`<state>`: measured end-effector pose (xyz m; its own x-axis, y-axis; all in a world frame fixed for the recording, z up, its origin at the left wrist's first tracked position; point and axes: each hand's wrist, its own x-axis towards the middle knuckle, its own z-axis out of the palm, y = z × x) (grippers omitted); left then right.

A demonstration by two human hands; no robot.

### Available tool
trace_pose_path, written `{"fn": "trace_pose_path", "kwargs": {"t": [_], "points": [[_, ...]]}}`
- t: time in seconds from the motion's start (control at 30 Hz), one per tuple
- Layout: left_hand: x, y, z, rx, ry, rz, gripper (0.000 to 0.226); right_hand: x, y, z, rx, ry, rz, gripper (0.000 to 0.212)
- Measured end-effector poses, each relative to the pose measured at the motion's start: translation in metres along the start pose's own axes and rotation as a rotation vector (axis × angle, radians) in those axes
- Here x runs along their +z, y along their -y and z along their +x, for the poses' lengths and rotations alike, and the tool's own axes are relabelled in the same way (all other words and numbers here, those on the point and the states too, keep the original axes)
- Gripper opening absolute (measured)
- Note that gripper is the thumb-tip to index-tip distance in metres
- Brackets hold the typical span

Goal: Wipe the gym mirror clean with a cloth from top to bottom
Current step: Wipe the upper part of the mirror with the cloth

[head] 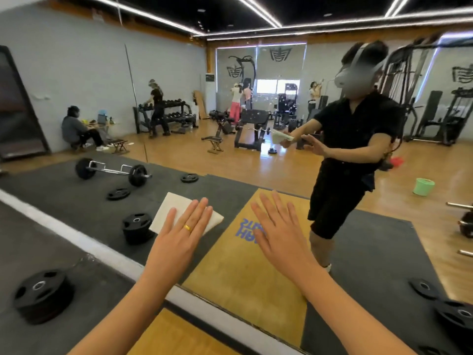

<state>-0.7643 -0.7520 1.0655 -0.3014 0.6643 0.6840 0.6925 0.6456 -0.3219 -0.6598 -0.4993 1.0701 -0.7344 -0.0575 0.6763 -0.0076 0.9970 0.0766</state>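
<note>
A barbell (112,171) lies on a dark rubber mat (64,198), with loose weight plates (118,193) on the mat just in front of it and to its right. Nearer than the barbell and to its right, a yellow panel (245,272) is set into the mat. Beyond the barbell, a wooden floor (179,152) runs to a pale grey wall (89,73), where a dumbbell rack (176,112) stands. Far to the barbell's right are a bright window (268,85), a cable machine (409,70) and a green bucket (423,187). High above it, white light strips (256,10) cross a black ceiling (179,8).
</note>
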Motion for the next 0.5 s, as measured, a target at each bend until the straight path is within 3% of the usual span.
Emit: {"fn": "trace_pose_path", "kwargs": {"t": [0.37,0.5], "points": [[0.094,0.172,0.138,0.076,-0.125,0.039,0.089,0.079,-0.010,0.203,0.023,-0.159,-0.130,0.058],[0.120,0.247,0.203,0.103,-0.217,0.108,0.082,0.095,-0.020,0.286,0.004,-0.213,-0.203,0.056]]}}
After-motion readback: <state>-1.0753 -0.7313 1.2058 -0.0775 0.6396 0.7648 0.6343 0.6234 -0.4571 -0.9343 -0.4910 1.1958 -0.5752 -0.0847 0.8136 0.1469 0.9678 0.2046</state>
